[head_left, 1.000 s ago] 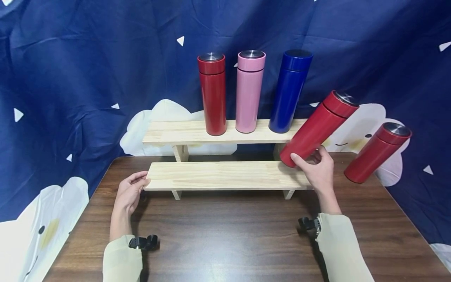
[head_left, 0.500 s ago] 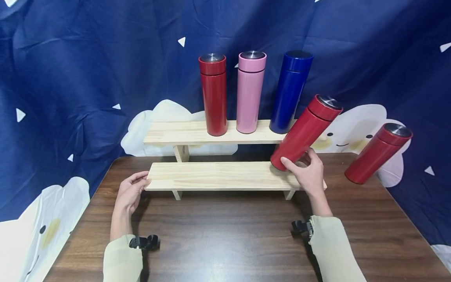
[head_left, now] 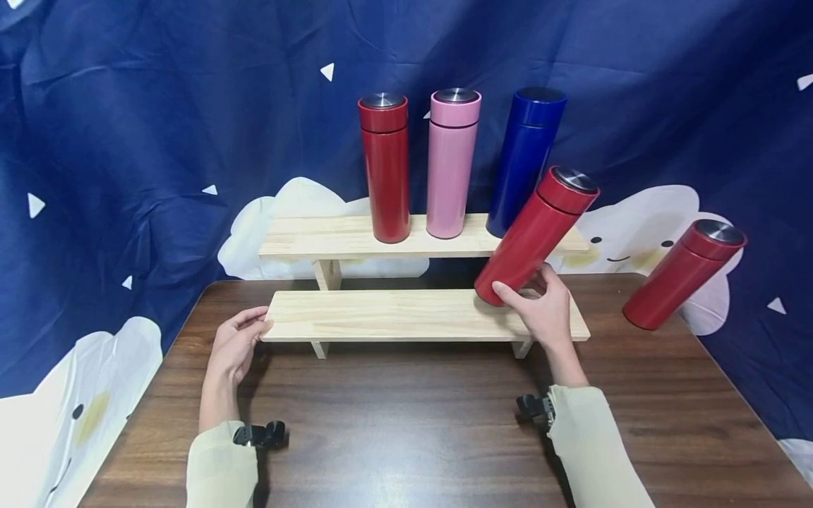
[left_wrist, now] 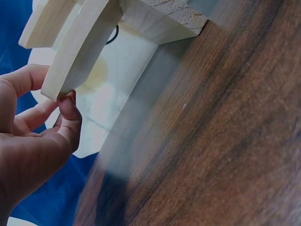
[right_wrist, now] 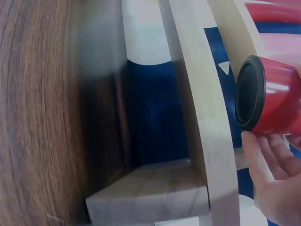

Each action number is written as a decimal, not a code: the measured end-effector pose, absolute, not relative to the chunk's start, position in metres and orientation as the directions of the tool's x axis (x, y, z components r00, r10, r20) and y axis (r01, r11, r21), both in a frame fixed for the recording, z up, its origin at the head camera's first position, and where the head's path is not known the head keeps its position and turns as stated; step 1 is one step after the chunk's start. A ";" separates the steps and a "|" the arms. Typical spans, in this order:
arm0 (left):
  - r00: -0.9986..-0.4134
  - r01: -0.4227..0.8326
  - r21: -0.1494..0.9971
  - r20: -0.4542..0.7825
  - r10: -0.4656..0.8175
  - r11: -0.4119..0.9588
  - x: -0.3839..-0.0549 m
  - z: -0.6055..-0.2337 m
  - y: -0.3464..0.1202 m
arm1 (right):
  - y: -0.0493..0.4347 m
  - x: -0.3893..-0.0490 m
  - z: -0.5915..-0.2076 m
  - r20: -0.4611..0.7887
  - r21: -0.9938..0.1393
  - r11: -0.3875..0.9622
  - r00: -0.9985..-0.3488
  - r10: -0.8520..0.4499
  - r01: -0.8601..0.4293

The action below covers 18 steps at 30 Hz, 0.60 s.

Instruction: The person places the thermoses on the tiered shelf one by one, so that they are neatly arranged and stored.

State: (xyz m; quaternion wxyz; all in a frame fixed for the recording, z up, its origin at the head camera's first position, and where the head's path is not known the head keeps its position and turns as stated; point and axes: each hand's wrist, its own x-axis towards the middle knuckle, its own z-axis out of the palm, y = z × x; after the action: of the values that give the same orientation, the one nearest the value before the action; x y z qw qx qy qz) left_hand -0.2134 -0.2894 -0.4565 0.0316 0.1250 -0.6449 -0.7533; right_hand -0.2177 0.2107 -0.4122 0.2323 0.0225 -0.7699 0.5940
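Observation:
In the head view my right hand point(head_left: 545, 310) grips a red thermos bottle point(head_left: 536, 233) near its base. The bottle leans to the right over the right part of the lower board point(head_left: 381, 314) of a two-step wooden shelf. Its black base point(right_wrist: 250, 94) hangs beside the board's edge in the right wrist view. My left hand point(head_left: 233, 346) pinches the left end of that board, and the left wrist view shows the fingers around the board end point(left_wrist: 77, 54). On the upper board point(head_left: 298, 236) stand a red bottle point(head_left: 385, 176), a pink bottle point(head_left: 452, 169) and a blue bottle point(head_left: 524, 155), partly hidden.
Another red bottle point(head_left: 682, 275) stands on the brown wooden table point(head_left: 406, 423) to the right of the shelf. Behind everything hangs a dark blue cloth point(head_left: 190, 106) with white clouds and triangles. Short wooden legs point(head_left: 320, 349) hold up the lower board.
My right hand has carried the red thermos bottle leftward over the lower board, and the bottle now overlaps the blue one. My left hand has stayed at the board's end.

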 end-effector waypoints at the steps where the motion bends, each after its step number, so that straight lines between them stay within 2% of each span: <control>1: -0.967 -0.113 0.979 -0.147 -0.208 -0.167 -0.214 -0.457 -0.289 | 0.210 -0.218 -0.412 0.384 -0.905 0.289 -0.892 0.239 -0.313; 9: -0.966 -0.120 0.980 -0.152 -0.208 -0.157 -0.213 -0.457 -0.289 | 0.198 -0.217 -0.409 0.352 -0.926 0.229 -0.908 0.226 -0.301; 18: -0.968 -0.115 0.982 -0.145 -0.205 -0.151 -0.213 -0.455 -0.288 | 0.177 -0.198 -0.385 0.335 -0.924 0.257 -0.923 0.189 -0.282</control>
State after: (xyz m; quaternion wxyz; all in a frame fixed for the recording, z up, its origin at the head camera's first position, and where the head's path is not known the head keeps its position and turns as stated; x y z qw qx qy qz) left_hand -0.2132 -0.2880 -0.4551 0.0301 0.1230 -0.6509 -0.7486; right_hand -0.1983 0.1766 -0.3848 0.1936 0.0303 -0.7689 0.6086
